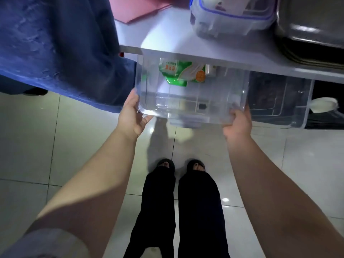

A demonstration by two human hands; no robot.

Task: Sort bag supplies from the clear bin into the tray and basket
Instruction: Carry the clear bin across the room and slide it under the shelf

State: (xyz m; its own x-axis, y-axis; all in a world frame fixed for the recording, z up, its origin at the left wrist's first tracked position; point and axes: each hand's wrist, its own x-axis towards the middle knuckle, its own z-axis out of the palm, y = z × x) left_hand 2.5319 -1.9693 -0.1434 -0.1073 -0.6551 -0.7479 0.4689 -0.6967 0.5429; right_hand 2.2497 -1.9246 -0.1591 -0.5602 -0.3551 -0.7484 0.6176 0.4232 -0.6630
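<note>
A clear plastic bin (219,108) sits partly under the white table's edge, above the floor. Inside it lies a green and white packet of bags (178,71) with an orange round sticker, and a small roll (210,69) beside it. My left hand (131,116) grips the bin's near left corner. My right hand (237,123) grips its near right corner. The bin's far end is hidden under the tabletop.
On the white table (167,34) stand a blue-rimmed lidded container (232,15), a metal tray (312,30) at the right and a red sheet (134,8). A second clear bin (283,103) stands under the table to the right. Blue cloth (55,43) hangs at left. Tiled floor below.
</note>
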